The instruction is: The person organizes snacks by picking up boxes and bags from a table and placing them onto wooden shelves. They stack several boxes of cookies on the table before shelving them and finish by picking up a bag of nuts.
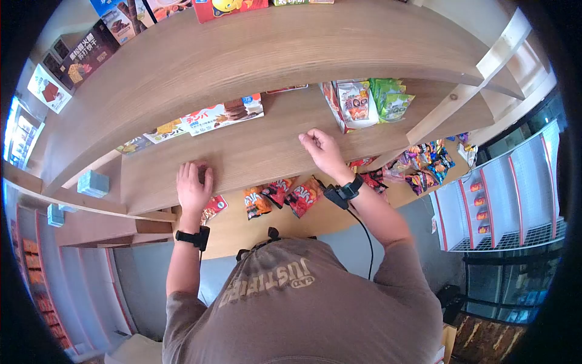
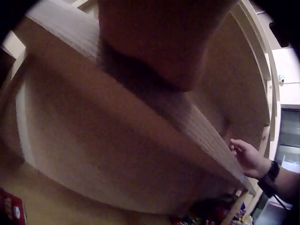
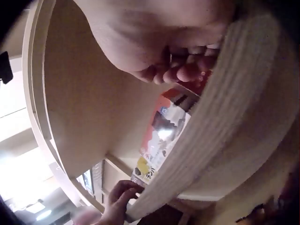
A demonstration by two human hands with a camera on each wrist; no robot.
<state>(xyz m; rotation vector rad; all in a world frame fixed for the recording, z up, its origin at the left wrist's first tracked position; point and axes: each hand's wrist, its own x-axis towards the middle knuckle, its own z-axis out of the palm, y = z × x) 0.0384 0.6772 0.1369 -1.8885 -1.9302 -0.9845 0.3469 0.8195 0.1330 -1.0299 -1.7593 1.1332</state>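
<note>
My left hand (image 1: pixel 193 189) rests at the front edge of the wooden middle shelf (image 1: pixel 260 155), thumb apart from the fingers, with a dark reddish patch between them that I cannot tell as an object or a shadow. In the right wrist view that left hand (image 3: pixel 121 201) lies at the far end of the shelf edge. Over the same shelf, further right, is my right hand (image 1: pixel 324 155), its fingers loosely curled around nothing visible. Biscuit boxes (image 1: pixel 227 114) lie behind the hands. An open display box (image 1: pixel 333 106) with white and green snack packets (image 1: pixel 393 100) stands beyond the right hand.
Below, bagged snacks (image 1: pixel 303 197) lie on a lower shelf (image 1: pixel 236 233). An upper shelf (image 1: pixel 291 45) with boxes overhangs the middle one. A slanted wooden post (image 1: pixel 451 106) stands at the right. White racks (image 1: pixel 497 188) are behind on both sides.
</note>
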